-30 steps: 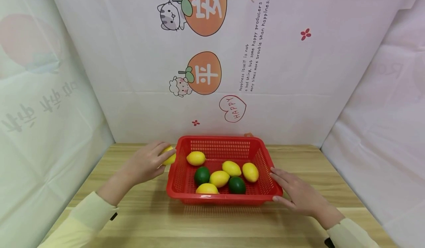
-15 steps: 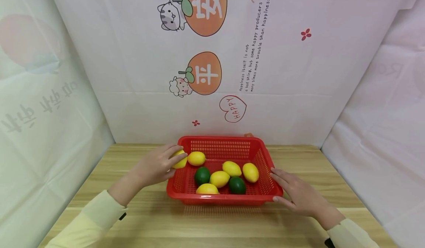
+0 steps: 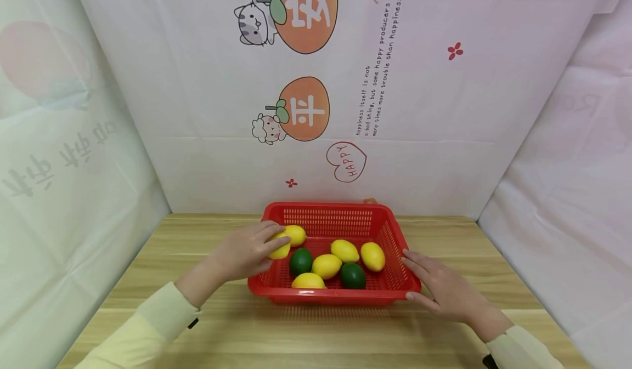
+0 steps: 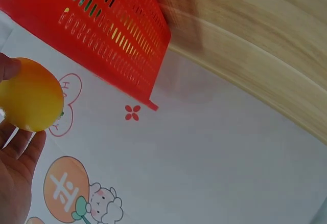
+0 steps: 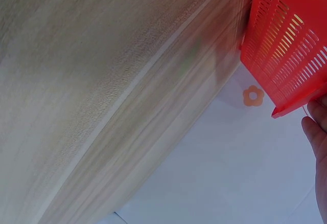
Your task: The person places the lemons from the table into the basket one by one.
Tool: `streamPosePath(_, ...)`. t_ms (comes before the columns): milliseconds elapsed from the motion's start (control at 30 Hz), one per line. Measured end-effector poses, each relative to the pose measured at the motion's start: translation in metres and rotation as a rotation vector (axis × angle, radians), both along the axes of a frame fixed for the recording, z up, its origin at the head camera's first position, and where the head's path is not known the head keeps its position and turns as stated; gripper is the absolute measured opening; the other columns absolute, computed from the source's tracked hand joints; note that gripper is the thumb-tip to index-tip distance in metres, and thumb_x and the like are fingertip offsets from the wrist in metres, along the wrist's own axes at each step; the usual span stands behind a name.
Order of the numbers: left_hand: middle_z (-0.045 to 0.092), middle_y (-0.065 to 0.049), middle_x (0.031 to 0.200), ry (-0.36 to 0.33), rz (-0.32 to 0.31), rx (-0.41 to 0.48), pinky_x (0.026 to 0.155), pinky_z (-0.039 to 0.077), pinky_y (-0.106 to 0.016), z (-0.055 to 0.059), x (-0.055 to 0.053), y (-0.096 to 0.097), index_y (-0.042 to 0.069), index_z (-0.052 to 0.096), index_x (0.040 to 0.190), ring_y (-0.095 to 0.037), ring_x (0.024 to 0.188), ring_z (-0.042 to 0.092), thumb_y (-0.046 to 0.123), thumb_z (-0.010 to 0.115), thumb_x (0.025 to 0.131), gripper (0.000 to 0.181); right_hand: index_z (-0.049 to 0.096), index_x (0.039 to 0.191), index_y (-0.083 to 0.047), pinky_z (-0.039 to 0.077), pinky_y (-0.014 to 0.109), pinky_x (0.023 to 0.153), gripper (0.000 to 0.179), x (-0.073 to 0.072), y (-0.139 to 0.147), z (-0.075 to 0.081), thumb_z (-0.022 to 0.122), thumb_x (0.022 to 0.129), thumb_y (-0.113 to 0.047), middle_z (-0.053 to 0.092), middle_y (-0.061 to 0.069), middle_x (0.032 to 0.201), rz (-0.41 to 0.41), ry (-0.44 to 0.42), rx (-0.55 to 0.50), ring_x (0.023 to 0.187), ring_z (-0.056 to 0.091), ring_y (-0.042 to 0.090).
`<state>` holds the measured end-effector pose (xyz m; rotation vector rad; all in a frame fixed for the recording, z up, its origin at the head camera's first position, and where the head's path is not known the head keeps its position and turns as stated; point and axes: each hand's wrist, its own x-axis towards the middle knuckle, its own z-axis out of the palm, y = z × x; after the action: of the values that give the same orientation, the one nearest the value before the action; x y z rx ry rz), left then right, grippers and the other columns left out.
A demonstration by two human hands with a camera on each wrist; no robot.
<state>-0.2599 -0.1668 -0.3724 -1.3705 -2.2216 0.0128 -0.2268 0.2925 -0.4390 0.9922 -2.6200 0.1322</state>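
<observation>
My left hand (image 3: 247,252) holds a yellow lemon (image 3: 280,248) above the left side of a red plastic basket (image 3: 340,293). In the left wrist view this lemon (image 4: 33,98) is gripped between the thumb and fingertips, apart from the basket wall (image 4: 97,35). Inside the basket lie several more lemons (image 3: 326,266) and two dark green limes (image 3: 353,276), one lime (image 3: 300,262) being further left. With fairly straight fingers, my right hand (image 3: 446,289) rests on the basket's right rim. The right wrist view shows its fingertips (image 5: 311,127) at that rim.
The basket stands on a wood-grain table (image 3: 222,325), close to the back wall. White printed cloth (image 3: 419,166) covers that wall, and white sheets (image 3: 563,182) hang at both sides. Table surface extends to the left and right of the basket.
My left hand has carried the lemon rightward, from beside the basket's left rim to over its inside. The right hand and the basket have stayed in place.
</observation>
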Motion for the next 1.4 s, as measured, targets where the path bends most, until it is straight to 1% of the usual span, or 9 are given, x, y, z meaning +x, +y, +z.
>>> streamPosePath(200, 0.06, -0.009, 0.125, -0.047, 0.01, -0.033, 0.091, 0.053, -0.034, -0.003, 0.0, 0.007, 0.014, 0.061, 0.125, -0.023, 0.113, 0.057, 0.02, 0.084, 0.074, 0.056, 0.055, 0.137, -0.004, 0.052, 0.05, 0.089, 0.07, 0.0, 0.0, 0.0, 0.065, 0.087, -0.052, 0.047, 0.013, 0.145, 0.007, 0.008, -0.001, 0.124, 0.051, 0.033)
streamPosePath(333, 0.06, -0.01, 0.125, -0.074, 0.01, -0.052, 0.092, 0.052, -0.034, -0.005, 0.0, 0.01, 0.013, 0.062, 0.125, -0.024, 0.114, 0.056, 0.02, 0.083, 0.075, 0.055, 0.055, 0.137, -0.004, 0.052, 0.05, 0.089, 0.07, 0.0, 0.0, 0.001, 0.065, 0.087, -0.052, 0.047, 0.013, 0.145, 0.007, 0.004, -0.002, 0.124, 0.051, 0.033)
streamPosePath(700, 0.058, -0.007, 0.127, -0.125, 0.056, -0.121, 0.093, 0.051, -0.034, -0.011, -0.001, 0.017, 0.015, 0.062, 0.126, -0.023, 0.117, 0.055, 0.025, 0.084, 0.076, 0.055, 0.054, 0.137, -0.004, 0.052, 0.051, 0.09, 0.071, 0.001, 0.0, 0.001, 0.064, 0.088, -0.054, 0.047, 0.013, 0.145, -0.004, 0.002, 0.006, 0.124, 0.051, 0.033)
streamPosePath(933, 0.058, -0.006, 0.128, -0.163, 0.075, -0.134, 0.093, 0.052, -0.034, -0.013, -0.002, 0.019, 0.014, 0.061, 0.127, -0.021, 0.117, 0.054, 0.026, 0.084, 0.075, 0.058, 0.054, 0.138, -0.004, 0.051, 0.052, 0.091, 0.07, 0.0, 0.0, 0.0, 0.064, 0.088, -0.052, 0.046, 0.013, 0.146, 0.001, -0.004, -0.003, 0.125, 0.05, 0.033)
streamPosePath(1200, 0.058, -0.004, 0.127, -0.201, 0.09, -0.143, 0.091, 0.052, -0.031, -0.015, -0.002, 0.019, 0.015, 0.062, 0.128, -0.019, 0.114, 0.054, 0.026, 0.082, 0.078, 0.055, 0.053, 0.138, -0.004, 0.051, 0.051, 0.091, 0.07, 0.0, 0.001, -0.001, 0.064, 0.088, -0.052, 0.046, 0.013, 0.146, 0.005, 0.006, 0.0, 0.125, 0.05, 0.033)
streamPosePath(1400, 0.058, -0.003, 0.125, -0.217, 0.082, -0.133, 0.088, 0.054, -0.031, -0.017, -0.003, 0.018, 0.015, 0.063, 0.127, -0.018, 0.113, 0.054, 0.025, 0.081, 0.078, 0.053, 0.054, 0.137, -0.004, 0.051, 0.051, 0.09, 0.07, 0.0, 0.001, 0.0, 0.065, 0.088, -0.052, 0.046, 0.014, 0.145, 0.007, 0.007, -0.001, 0.125, 0.051, 0.034)
